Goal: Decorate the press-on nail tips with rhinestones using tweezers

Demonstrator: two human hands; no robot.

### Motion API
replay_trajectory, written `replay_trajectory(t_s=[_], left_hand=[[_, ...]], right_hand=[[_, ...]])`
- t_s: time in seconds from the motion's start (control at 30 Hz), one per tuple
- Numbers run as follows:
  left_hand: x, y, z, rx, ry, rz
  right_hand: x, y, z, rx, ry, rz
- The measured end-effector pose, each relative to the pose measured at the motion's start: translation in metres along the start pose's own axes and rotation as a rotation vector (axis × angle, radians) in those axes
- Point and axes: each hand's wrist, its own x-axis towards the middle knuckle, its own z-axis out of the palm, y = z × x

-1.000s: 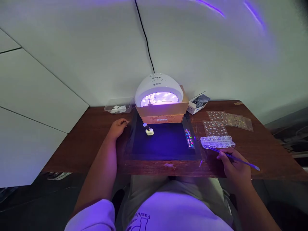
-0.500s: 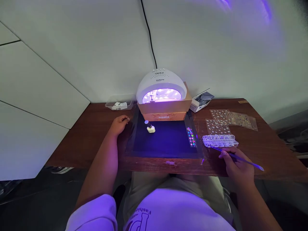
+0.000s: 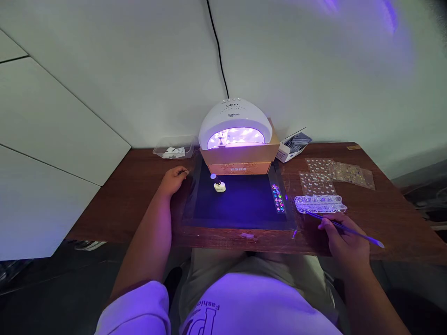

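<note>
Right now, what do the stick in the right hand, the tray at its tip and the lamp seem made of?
Stick: perhaps plastic, since it looks smooth and shiny, but purple light masks its surface.
Tray: likely clear, glossy plastic, judging by its see-through body and bright edges.
Lamp: probably hard plastic, glossy white; its shell is smooth and curved.

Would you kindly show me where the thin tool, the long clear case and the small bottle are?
Thin tool (image 3: 370, 240): head view, on its shaft, toward the right end.
Long clear case (image 3: 320, 204): head view, on its middle.
Small bottle (image 3: 220, 187): head view, on its pale body.
</note>
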Motion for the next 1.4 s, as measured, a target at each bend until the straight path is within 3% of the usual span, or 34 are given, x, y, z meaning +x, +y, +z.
replay_trajectory(t_s=[0.63,0.93,1.17,1.4], left_hand=[[0.01,0.002,-0.001,0.033,0.004,-0.056],[0.01,0.001,-0.001,0.045,0.015,-0.059],[0.011,-0.003,0.001,0.033,0.01,-0.05],[0.011,-0.003,0.001,0.001,0.004,-0.043]], right_hand=[[0.003,-0.006,0.004,0.04,0.015,-0.004],[0.002,-0.008,0.001,0.032,0.025,-0.073],[-0.001,-0.012,-0.003,-0.026,0.03,-0.256],[-0.001,-0.014,0.0,-0.136,-0.029,-0.557]])
